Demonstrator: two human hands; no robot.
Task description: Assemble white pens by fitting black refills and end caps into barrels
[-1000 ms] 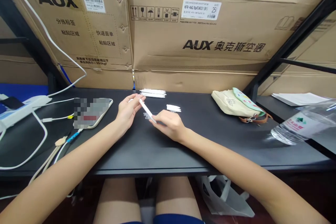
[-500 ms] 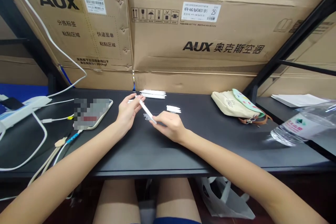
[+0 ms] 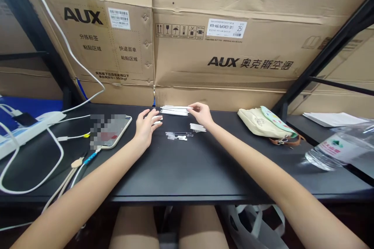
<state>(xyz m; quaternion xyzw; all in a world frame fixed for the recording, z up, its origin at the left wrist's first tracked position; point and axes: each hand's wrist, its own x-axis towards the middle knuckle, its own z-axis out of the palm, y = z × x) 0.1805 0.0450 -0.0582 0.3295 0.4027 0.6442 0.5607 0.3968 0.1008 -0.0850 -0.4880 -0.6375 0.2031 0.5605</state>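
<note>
My right hand [image 3: 201, 114] pinches the end of a white pen [image 3: 177, 107] that lies along the top of a row of several white pens [image 3: 175, 113] at the back of the desk. To the left, my left hand [image 3: 146, 126] is open, its fingers spread and partly covering some small white pieces [image 3: 157, 120]. Between the hands and closer to me lie several thin refills [image 3: 172, 135] with small white parts [image 3: 182, 138] beside them. A cluster of short white pen parts [image 3: 198, 127] rests just below my right hand.
A phone [image 3: 112, 132] with cables and a white power strip [image 3: 35, 128] occupy the left side. On the right are a cream pouch [image 3: 254, 122], a clear water bottle [image 3: 336, 148] and white paper [image 3: 327, 119]. Cardboard [image 3: 222, 78] stands behind the black desk [image 3: 181, 175].
The white pen that both hands held has moved to the back row in my right hand. My left hand has let go and opened. The view has tilted up slightly.
</note>
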